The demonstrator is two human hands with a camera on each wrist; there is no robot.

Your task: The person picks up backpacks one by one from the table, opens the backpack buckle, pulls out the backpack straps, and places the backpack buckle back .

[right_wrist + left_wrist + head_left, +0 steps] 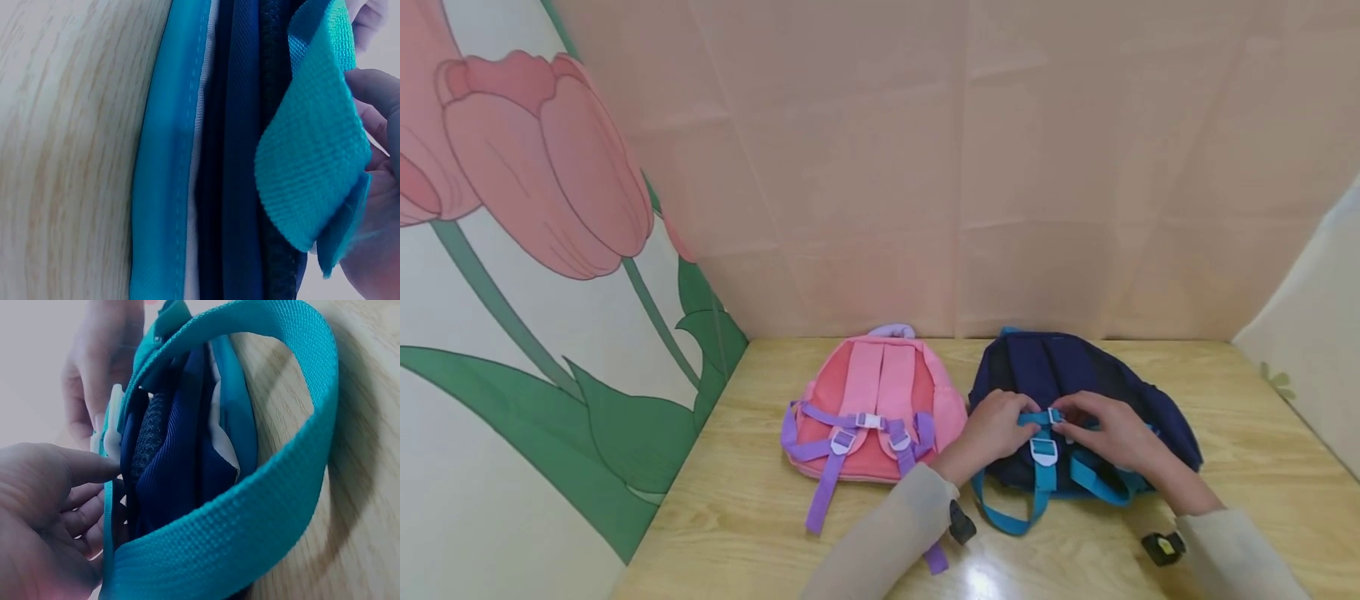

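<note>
A navy backpack [1052,358] lies on the table with its shoulder-strap side up. Across its straps runs a teal chest strap [1033,417] with a small white buckle [1054,415]. My left hand [996,423] pinches the chest strap left of the buckle. At the buckle's right end, my right hand [1108,429] pinches the strap between thumb and fingers. Below them sits a white strap adjuster [1043,451]. A teal strap loop [294,506] bulges out before the left hand in the left wrist view. In the right wrist view, teal webbing [319,144] hangs beside the right fingers.
Left of the navy bag lies a pink backpack [859,375] with purple straps and a fastened white buckle [870,422]. Both bags are on a wood-grain table [722,517]. A pinkish backdrop [880,183] stands behind, and a tulip-patterned panel [550,333] on the left.
</note>
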